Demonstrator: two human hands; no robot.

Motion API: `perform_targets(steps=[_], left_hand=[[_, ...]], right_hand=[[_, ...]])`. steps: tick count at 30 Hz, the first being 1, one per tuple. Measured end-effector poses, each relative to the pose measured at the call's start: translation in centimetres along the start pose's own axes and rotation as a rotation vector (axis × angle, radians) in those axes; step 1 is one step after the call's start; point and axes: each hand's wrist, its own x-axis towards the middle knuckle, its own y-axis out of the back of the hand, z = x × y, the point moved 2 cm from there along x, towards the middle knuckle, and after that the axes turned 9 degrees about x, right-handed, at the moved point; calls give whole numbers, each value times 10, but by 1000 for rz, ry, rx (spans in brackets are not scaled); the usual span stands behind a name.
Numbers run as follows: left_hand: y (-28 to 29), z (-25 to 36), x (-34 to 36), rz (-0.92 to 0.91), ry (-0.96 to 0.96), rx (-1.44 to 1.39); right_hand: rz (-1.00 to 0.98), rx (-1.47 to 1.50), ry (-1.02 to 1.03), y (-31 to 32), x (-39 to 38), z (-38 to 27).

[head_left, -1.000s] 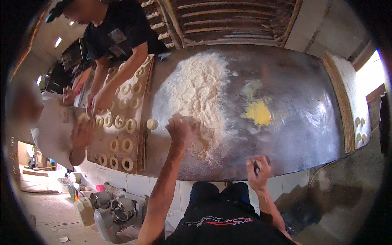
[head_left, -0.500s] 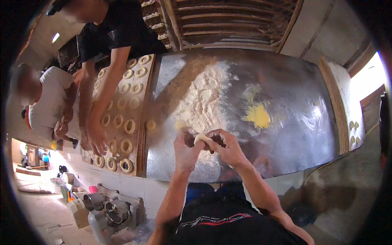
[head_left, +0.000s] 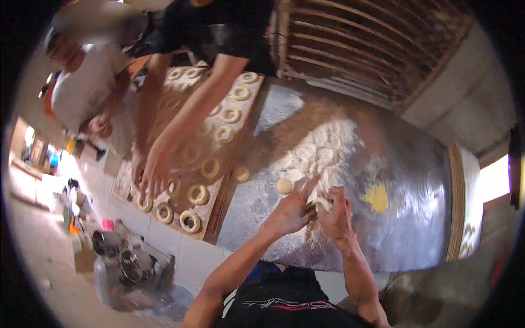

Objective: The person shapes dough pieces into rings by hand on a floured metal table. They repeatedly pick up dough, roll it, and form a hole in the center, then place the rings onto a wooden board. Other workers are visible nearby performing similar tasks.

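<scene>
My left hand (head_left: pixel 292 210) and my right hand (head_left: pixel 336 216) meet over the white flour heap (head_left: pixel 322 142) on the metal table (head_left: pixel 404 229), both gripping a pale curved strip of dough (head_left: pixel 321 204); some fingertips are hard to make out. A round dough ball (head_left: pixel 284 186) lies just left of my fingers, and another (head_left: pixel 241 174) sits farther left. A yellow patch (head_left: pixel 377 197) is smeared right of the flour. On the wooden board (head_left: pixel 216 218) at the left are several dough rings (head_left: pixel 190 221).
A co-worker in dark clothing (head_left: pixel 213 27) reaches both hands (head_left: pixel 156 175) over the rings; another person in white (head_left: pixel 90 85) stands at far left. Another board (head_left: pixel 467 202) lies at the table's right end. Wooden racks (head_left: pixel 355 44) are behind; a machine (head_left: pixel 136 265) stands below left.
My right hand has risen from the table's front edge to join my left at the dough, which now shows as a curved strip. The view has swung left, shifting the scene rightward.
</scene>
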Motion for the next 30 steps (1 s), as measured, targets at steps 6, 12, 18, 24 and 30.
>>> perform_targets(steps=[6, 12, 18, 24, 30], left_hand=[[7, 18, -32, 48, 60, -378], [-53, 13, -26, 852, 460, -936], [-68, 29, -37, 1087, 347, -827], [-58, 66, -57, 1229, -145, -90], [-63, 50, -66, 999, 366, -1095]], right_hand=[[-380, 229, 104, 9, 2, 5], [-351, 1048, -264, 7, -28, -2], [-514, 1326, -111, 20, -38, 0], [-589, 1346, -194, 27, -43, 9], [-735, 1454, -146, 21, -51, -1]])
